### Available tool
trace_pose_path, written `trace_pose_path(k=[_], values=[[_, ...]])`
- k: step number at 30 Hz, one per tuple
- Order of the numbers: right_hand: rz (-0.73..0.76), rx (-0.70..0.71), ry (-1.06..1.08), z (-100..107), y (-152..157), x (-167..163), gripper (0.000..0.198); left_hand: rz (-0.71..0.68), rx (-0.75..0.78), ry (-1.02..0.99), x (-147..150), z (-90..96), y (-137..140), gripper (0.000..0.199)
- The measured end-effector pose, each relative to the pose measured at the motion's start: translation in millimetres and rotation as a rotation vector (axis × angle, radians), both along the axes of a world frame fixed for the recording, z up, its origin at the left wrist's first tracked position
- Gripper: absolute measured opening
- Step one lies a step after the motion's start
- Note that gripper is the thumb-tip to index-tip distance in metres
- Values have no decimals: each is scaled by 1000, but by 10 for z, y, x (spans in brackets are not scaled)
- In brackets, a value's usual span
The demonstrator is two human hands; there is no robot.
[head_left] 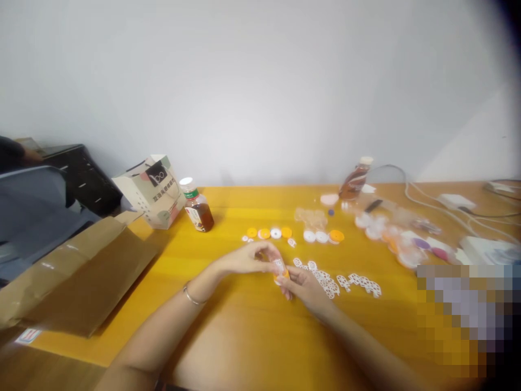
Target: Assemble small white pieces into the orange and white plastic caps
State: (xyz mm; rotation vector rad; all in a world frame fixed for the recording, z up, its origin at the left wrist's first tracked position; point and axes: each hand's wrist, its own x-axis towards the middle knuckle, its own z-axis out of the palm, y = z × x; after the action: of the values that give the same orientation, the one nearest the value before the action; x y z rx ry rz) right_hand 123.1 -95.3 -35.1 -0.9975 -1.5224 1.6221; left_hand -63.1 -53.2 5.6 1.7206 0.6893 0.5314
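Near the table's middle my two hands meet around a small piece with an orange round part and a clear, whitish top (279, 270); its exact kind is blurred. My left hand (256, 257), a bangle on its wrist, pinches the upper end. The fingers of my right hand (304, 285) close on the orange lower part. Just right of them lies a cluster of white openwork wheel-like pieces (324, 281), with a second group of these pieces (360, 282) farther right. Behind my hands, orange and white discs (275, 233) stand in a row.
A paper bag (152, 198) and a jar of dark liquid (200, 213) stand at back left, a drink bottle (355, 182) at back right. Clear and coloured parts (382, 231) and cables (411, 190) cover the right. A brown paper bag (93, 271) lies left.
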Motion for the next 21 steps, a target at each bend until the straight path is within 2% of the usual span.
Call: trace_pose_path(k=[3,7,10,15,19,21], values=[[-5,2,12,-6,2,6,24,41,23,37,41,-29,-20,26],[2,-5,51,-22,-10,14,23,90,228,3,92,-14,-80,23],[-10,-14,85,-36,-17,15,23,110,284,-32,118,9,-114,22],[-42,-25,141,-61,13,13,24,152,229,-23,144,3,-107,23],[-50,-85,224,-90,34,7,30,227,120,-44,143,-32,-88,31],[-78,-121,251,-110,37,3,32,217,74,-55,138,-43,-83,36]])
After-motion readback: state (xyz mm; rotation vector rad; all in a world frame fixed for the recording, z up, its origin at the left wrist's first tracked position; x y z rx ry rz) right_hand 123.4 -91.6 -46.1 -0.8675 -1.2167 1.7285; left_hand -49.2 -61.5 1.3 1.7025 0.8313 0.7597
